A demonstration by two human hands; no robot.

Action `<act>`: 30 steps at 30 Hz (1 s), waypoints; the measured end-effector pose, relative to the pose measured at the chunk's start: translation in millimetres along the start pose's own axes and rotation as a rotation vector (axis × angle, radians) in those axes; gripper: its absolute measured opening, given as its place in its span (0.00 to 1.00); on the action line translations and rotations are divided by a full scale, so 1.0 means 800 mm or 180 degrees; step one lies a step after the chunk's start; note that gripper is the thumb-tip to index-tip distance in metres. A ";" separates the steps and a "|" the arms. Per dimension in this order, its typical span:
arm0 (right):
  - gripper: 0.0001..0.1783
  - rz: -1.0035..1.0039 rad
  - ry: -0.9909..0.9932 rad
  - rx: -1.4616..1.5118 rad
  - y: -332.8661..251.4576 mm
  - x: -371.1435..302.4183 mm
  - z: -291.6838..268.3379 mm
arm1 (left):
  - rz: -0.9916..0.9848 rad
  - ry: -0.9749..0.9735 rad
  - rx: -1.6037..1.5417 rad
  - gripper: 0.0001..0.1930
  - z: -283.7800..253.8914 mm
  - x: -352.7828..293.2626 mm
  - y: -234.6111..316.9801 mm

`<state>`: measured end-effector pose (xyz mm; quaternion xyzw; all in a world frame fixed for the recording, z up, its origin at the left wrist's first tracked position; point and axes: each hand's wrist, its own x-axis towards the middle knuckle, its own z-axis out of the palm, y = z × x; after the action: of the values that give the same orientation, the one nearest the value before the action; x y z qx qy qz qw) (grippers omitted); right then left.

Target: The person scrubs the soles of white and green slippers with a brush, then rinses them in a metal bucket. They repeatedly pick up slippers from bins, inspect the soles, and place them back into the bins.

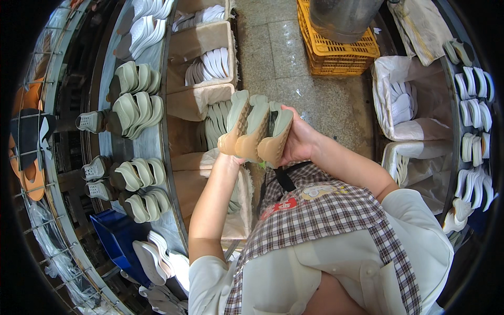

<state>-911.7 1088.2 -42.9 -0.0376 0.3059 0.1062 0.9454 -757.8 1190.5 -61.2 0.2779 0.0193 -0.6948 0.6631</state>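
Observation:
Three shoe soles (257,128), pale green with tan heel ends, are held up side by side in front of my apron. My left hand (231,159) supports them from below at the tan heels, its fingers mostly hidden behind the soles. Around the right-hand sole my right hand (300,137) is closed, pressing the row from its side. Beneath and left of them, a lined bin (195,98) holds more green soles (214,125).
Along the left, a bench (175,134) carries stacked green and cream soles (137,113). A blue crate (113,239) stands near its lower end. Ahead is a yellow crate (341,62) under a metal drum (344,18). Lined bins (386,97) and another shelf of white soles line the right.

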 end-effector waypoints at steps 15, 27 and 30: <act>0.37 -0.1155 -0.0241 -0.1137 -0.015 0.007 -0.008 | 0.0993 0.1083 0.1751 0.27 -0.002 0.003 0.008; 0.37 -0.2737 -0.0158 -0.2949 -0.051 -0.013 0.001 | 0.1535 0.0200 0.1417 0.21 0.041 -0.007 0.028; 0.36 -0.2872 -0.0063 -0.3212 -0.052 -0.021 0.001 | 0.1585 0.0206 0.1357 0.22 0.039 -0.006 0.028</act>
<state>-915.4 1045.1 -32.0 -0.5974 0.1645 -0.1687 0.7665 -748.4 1180.1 -25.6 0.4285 -0.1741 -0.4906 0.7385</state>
